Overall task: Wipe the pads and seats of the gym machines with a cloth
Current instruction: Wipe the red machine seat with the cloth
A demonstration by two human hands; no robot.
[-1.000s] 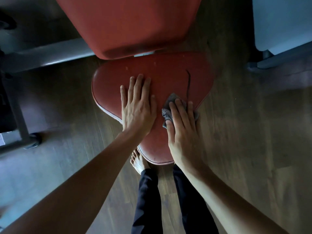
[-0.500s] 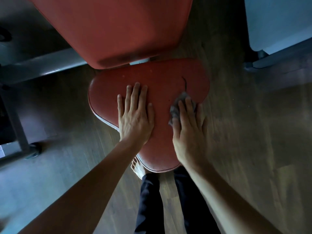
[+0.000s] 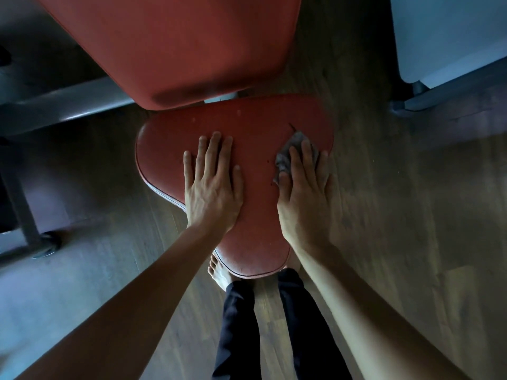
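Seat [image 3: 255, 149] of a gym machine, red, padded and roughly heart-shaped, seen from straight above, with its narrow end pointing toward the person. A larger red back pad [image 3: 192, 50] overhangs its far edge.

At far left, a grey metal bar [image 3: 68, 105] runs across the floor, and a dark upright post ends in a foot [image 3: 44, 245] lower down.

The left hand [image 3: 212, 187] lies flat on the left half of the seat, palm down. Its fingers [image 3: 216, 149] are straight and slightly spread, holding nothing.

Below the seat's narrow end, a bare foot [image 3: 218, 272] and two legs in dark trousers [image 3: 238, 325] stand on the wooden floor [image 3: 397, 215].

A small grey cloth [image 3: 290, 149] sits crumpled on the right half of the seat, near its right edge. The right hand [image 3: 304, 198] presses down on the cloth, its fingers [image 3: 307, 157] straight and close together on top of the fabric, not curled around it. The cloth shows beyond the fingertips and beside the thumb. The little finger reaches the seat's right rim.

At upper right, a pale, flat-sided object [image 3: 452, 37] stands well apart from the seat, with a grey metal rail beneath it.
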